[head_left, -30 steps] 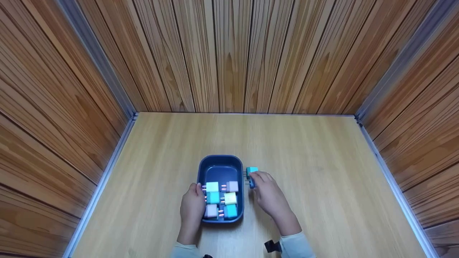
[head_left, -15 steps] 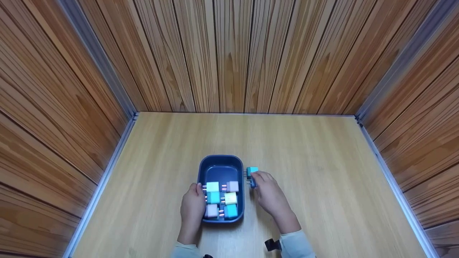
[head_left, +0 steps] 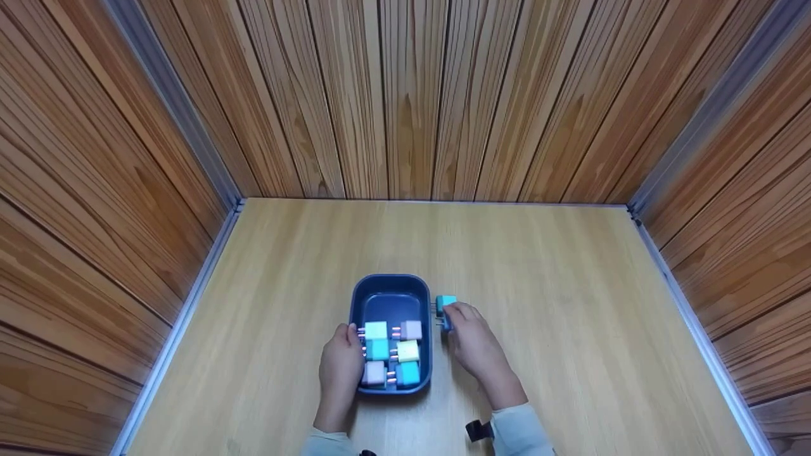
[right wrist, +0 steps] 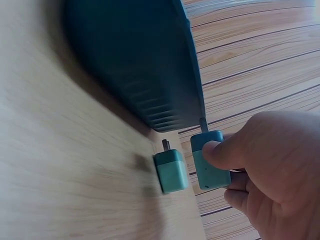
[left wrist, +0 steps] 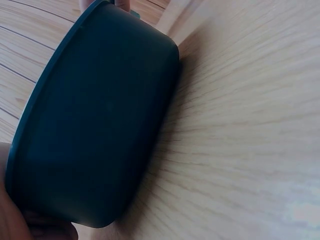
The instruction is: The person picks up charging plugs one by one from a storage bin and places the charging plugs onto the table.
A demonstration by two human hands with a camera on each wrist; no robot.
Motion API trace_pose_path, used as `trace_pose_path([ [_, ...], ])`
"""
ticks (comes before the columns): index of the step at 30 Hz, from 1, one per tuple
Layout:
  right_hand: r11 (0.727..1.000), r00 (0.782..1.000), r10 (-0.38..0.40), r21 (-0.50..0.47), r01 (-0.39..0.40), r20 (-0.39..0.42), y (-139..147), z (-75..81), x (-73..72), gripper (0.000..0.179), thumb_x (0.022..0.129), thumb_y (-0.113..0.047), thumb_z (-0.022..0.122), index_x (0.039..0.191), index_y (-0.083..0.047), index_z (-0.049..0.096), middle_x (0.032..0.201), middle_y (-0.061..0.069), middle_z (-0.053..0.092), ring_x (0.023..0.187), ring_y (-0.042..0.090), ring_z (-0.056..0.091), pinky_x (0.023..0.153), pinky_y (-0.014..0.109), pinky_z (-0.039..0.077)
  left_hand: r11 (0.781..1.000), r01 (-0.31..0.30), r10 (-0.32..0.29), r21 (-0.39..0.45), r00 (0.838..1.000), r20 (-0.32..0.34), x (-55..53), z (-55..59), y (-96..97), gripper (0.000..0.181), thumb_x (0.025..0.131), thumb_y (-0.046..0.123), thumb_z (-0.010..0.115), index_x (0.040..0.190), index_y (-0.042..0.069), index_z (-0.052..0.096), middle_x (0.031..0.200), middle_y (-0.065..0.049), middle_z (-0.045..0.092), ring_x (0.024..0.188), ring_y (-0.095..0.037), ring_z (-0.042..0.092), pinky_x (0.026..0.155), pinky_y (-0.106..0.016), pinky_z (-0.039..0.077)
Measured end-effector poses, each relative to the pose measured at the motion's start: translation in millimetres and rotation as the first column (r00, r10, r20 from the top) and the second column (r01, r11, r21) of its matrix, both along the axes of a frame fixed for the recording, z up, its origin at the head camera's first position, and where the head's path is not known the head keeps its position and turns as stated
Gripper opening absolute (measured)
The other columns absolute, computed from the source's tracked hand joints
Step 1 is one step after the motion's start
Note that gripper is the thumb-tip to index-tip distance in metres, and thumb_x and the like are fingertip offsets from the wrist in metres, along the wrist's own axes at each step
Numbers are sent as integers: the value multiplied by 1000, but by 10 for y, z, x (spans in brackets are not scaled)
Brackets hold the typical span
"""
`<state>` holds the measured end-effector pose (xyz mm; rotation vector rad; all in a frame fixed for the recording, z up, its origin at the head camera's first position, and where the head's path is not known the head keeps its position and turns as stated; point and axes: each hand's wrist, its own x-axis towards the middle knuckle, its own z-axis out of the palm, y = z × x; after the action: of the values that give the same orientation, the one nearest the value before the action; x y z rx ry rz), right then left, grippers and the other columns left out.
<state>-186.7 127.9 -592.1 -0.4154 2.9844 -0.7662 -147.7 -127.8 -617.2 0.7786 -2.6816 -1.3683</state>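
My left hand (head_left: 341, 364) grips the left side of a dark blue rectangular container (head_left: 389, 304), with the thumb at the rim. Inside its near half, several plug chargers (head_left: 375, 349) in mint, teal, lilac and pale yellow lie in two columns, prongs pointing left. Just right of the container, my right hand (head_left: 475, 348) pinches a two-tone teal plug charger (right wrist: 210, 160), raised above the table with its prong end at the container's rim in the right wrist view. Another teal plug charger (right wrist: 171, 172) lies on the table beside the container wall.
The light wood table (head_left: 570, 329) is bounded by wood-plank walls (head_left: 405, 101) at the back and both sides. Grey metal strips (head_left: 190, 285) run along the corners and lower edges. A black strap (head_left: 479, 431) sits at the right sleeve.
Almost nothing differs. The right wrist and sleeve have shifted very slightly left, while the left hand, container and chargers keep their places.
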Motion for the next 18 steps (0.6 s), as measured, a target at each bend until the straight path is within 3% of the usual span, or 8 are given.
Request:
trace_pose_path([
  [6,1000,1000,-6,11,6,5,-22,-51,-37,50,100,-6,62,149,-12,52,148,6,51,141,24,47,114,44,41,1000,2,-2,-12,1000,-20,9,-8,4,36,109,40,41,95,12,61,69,-4,47,62,-23,48,54,-34,32],
  [18,999,999,7,45,-5,-41,-35,-171,-65,47,101,-6,62,147,-11,54,146,8,53,139,26,48,113,44,41,1000,-4,4,-10,1000,-4,1,5,4,36,110,40,41,101,12,63,71,-5,51,65,-23,51,55,-34,33],
])
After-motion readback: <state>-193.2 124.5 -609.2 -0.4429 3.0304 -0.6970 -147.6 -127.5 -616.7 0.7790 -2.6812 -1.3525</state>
